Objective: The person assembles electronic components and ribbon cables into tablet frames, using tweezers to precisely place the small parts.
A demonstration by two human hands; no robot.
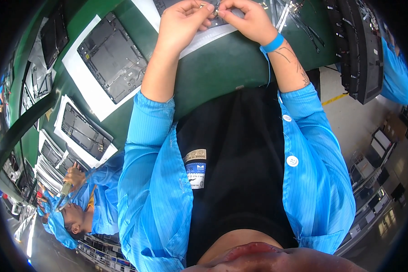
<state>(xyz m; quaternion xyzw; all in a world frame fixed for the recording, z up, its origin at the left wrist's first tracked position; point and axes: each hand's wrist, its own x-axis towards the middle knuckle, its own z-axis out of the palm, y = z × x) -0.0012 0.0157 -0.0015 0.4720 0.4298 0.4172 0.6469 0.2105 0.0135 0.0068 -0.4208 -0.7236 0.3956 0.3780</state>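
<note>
Near the top edge, my left hand (183,21) is closed, with thumb and fingers pinched around a small shiny metal piece. Close beside it my right hand (248,21), wearing a blue wrist strap (273,43), pinches at a small metal piece (216,12) too. The exact kind of these pieces is too small to tell. Both hands are over a dark flat panel (167,4), partly cut off by the frame edge, lying on a white sheet (208,40). To the right of my right hand lies a bunch of thin dark and silvery strips (299,20).
On the green table (208,68), a dark laptop-like cover (113,59) rests on white paper to the left. More such panels (87,129) lie farther left, near a co-worker's hand (75,177). A stack of dark frames (362,54) stands at the right.
</note>
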